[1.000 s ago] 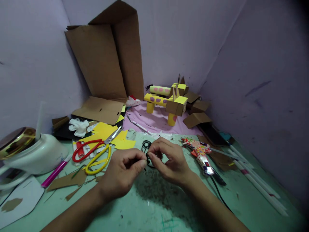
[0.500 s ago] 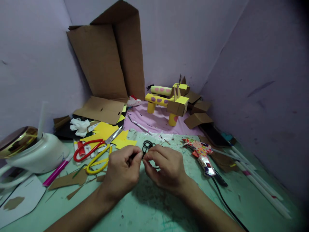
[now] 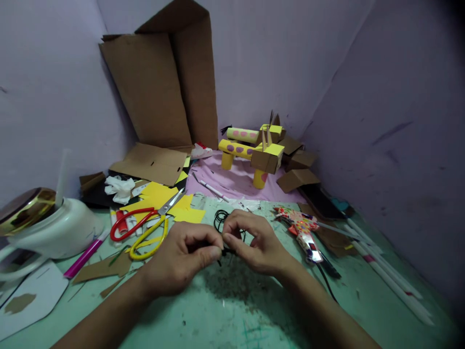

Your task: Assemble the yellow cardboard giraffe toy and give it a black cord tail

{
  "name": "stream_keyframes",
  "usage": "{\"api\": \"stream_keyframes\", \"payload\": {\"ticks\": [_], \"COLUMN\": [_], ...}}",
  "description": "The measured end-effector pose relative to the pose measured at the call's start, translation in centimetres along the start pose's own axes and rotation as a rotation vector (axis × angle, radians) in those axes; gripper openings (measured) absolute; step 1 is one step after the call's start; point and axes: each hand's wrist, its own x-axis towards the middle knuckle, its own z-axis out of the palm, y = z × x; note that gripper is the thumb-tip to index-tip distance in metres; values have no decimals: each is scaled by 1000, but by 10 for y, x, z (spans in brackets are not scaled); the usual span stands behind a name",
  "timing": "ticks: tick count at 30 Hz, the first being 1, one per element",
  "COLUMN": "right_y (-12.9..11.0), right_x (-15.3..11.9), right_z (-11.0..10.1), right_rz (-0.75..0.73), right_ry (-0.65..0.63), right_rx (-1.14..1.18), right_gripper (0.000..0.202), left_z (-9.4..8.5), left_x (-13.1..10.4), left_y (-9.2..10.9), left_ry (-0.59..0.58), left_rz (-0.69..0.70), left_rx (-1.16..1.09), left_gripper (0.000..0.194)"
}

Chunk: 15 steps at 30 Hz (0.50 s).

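Note:
Both hands meet over the middle of the green table, fingertips pinched together around a thin black cord (image 3: 220, 219). Part of the cord forms loose loops just beyond the fingers, and a short dark end pokes out below them. My left hand (image 3: 191, 257) is closed, thumb against forefinger, on the cord. Right beside it, my right hand (image 3: 254, 242) pinches the cord too. The exact grip point is partly hidden by the fingers. Left of my hands lie scissors (image 3: 140, 232) with one red and one yellow handle, blades on yellow paper (image 3: 187, 214).
A glue gun (image 3: 303, 232) with its cable lies to the right, near white rolled tubes (image 3: 392, 286). Two yellow paper-tube animals (image 3: 238, 149) stand on pink cloth (image 3: 203, 177) at the back. A white pot (image 3: 54, 230), purple marker (image 3: 85, 257) and cardboard scraps (image 3: 103, 270) sit left.
My hands have turned and shifted slightly, the right thumb and forefinger now closer above the left ones. A short dark cord end now shows below the fingertips.

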Motion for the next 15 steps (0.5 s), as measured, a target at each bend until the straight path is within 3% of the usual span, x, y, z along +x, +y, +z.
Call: {"api": "stream_keyframes", "payload": {"ticks": [6,11,15], "right_y": [-3,-2,0], "right_x": [-3,-5,-4], "right_z": [5,3,5], "right_rz": [-107,-165,-206], "right_ry": [273,197,186], "right_rx": [-96,-106,-200], "right_gripper": [9,23,11], "left_z": [4,3,3], "left_x": [4,7,8], "left_y": [-7,-6,-6], "left_ry": [115,148,123], "left_rz": [-279,-386,-427], "left_rx": [-607,-765,-777], "left_gripper": [24,29,31]}}
